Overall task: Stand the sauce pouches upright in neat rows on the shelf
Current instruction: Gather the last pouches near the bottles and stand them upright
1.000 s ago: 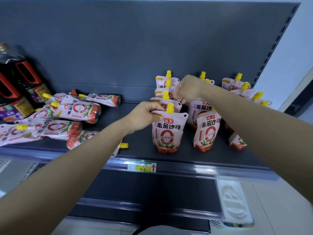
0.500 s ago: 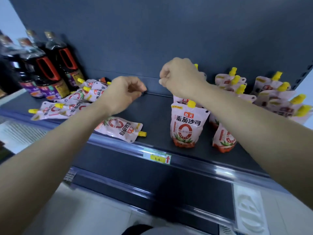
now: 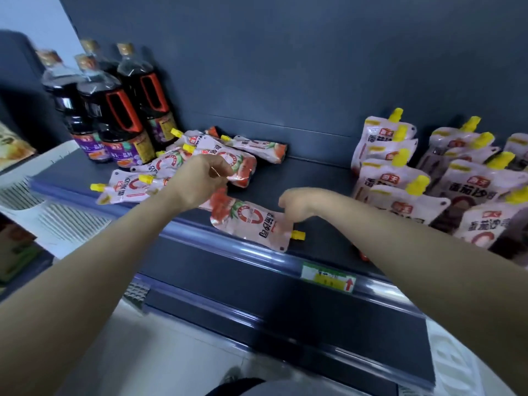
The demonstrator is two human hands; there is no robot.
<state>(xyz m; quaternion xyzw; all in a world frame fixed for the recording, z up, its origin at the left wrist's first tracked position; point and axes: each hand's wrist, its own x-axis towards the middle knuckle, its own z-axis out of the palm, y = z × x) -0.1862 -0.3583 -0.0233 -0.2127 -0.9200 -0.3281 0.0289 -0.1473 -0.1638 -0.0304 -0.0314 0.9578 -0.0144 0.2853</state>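
Got roughly half done, by the look of it: left the standing pouches (image 3: 400, 178) upright in rows at the right of the shelf (image 3: 314, 178), and a flat heap (image 3: 134, 190) lying beside the bottles (image 3: 114, 115). Pinched the red end of the top pouch (image 3: 238, 164) with the left grip (image 3: 200, 178). Curled the right grip (image 3: 297, 204) round the front pouch (image 3: 251, 221) near its yellow cap (image 3: 298, 235), flat at the shelf's front edge. Looked pale pink, soft, glossy.
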